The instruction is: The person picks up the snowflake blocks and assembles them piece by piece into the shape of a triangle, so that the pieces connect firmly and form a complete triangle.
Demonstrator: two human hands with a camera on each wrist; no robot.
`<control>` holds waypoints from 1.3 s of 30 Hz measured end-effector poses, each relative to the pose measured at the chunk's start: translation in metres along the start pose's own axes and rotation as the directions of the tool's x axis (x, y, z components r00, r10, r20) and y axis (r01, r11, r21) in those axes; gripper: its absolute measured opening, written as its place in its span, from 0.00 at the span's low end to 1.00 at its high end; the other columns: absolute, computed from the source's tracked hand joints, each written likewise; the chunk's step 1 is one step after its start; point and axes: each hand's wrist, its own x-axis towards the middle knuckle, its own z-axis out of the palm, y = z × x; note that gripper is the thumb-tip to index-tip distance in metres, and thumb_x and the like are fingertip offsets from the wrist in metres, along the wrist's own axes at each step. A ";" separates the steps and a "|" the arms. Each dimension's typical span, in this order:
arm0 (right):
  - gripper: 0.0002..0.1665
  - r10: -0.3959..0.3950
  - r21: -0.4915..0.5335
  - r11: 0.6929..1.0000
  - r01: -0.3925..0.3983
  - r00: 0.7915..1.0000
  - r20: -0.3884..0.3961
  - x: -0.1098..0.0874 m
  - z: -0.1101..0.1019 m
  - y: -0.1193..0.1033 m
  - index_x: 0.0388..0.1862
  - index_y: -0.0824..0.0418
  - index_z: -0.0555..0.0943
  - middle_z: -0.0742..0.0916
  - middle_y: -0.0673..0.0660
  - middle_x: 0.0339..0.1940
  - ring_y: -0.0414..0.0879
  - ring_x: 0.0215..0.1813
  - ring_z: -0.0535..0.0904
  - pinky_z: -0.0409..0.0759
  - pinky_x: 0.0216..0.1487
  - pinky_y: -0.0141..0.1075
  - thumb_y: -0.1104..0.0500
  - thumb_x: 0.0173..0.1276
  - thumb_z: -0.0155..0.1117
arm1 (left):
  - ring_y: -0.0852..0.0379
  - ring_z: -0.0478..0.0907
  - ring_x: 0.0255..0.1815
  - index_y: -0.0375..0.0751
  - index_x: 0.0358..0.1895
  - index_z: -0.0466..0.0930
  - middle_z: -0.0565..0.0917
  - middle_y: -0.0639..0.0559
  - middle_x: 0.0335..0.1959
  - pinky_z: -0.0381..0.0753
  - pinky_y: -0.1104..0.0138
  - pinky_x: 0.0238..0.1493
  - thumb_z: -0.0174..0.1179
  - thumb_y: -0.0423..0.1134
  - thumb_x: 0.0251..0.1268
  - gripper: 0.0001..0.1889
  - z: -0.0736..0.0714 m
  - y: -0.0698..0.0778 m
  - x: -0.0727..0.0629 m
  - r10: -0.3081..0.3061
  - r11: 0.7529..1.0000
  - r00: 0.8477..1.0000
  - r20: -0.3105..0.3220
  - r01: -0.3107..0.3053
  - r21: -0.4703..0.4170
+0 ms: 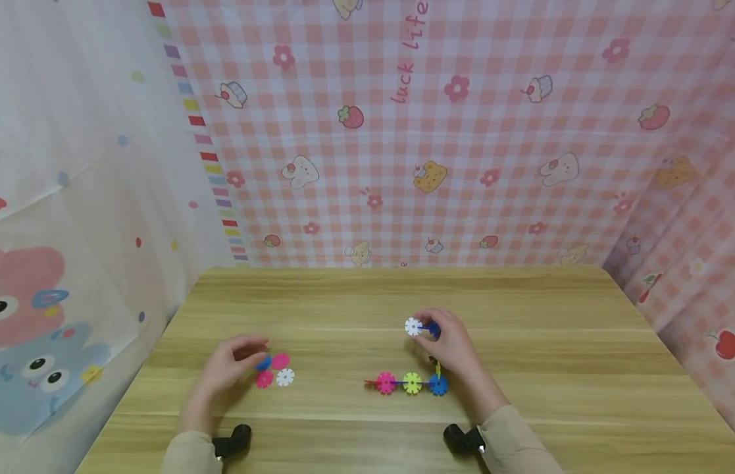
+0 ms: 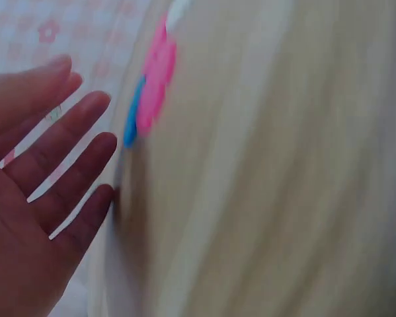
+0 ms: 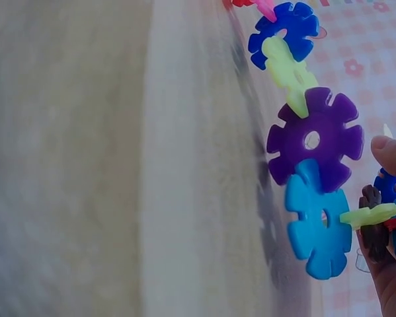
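A pink-and-white checked curtain [image 1: 397,138] hangs upright beyond both hands. The wooden counter [image 1: 343,447] extends beneath the hands, and a white curtain [image 1: 106,197] with coloured spots and cartoon figures hangs to the left of the left hand. The right hand [image 1: 455,343] grasps part of a chain of notched discs [image 1: 407,388] between thumb and fingers. The left hand [image 1: 225,364] is released, its fingers extended and slightly spread in the left wrist view. From the right hand's grip the chain runs towards the body, then turns leftward, its discs slotted into one another at angles; whether this row touches the counter cannot be told. A black device [image 1: 233,441] is worn at the wrist of the left hand, and a matching black device [image 1: 464,440] at that of the right. Among the chain's discs, a white disc [image 1: 409,326] shows at the right hand's fingertips, and a purple disc [image 3: 293,142] adjoins a light blue disc [image 3: 310,224] just outside its grip. Just right of the left hand's fingertips lie loose discs: one blue [image 1: 263,363], two pink [image 1: 280,361] and one white [image 1: 285,378].
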 end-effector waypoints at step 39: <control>0.21 0.052 0.010 0.999 -0.052 0.999 0.007 0.000 -0.002 -0.006 0.47 0.63 0.82 0.84 0.55 0.40 0.52 0.46 0.79 0.78 0.54 0.49 0.68 0.53 0.78 | 0.44 0.71 0.52 0.45 0.41 0.84 0.80 0.49 0.46 0.67 0.48 0.57 0.74 0.34 0.52 0.13 -0.015 -0.016 0.008 0.141 0.902 0.977 0.159 -0.193 0.385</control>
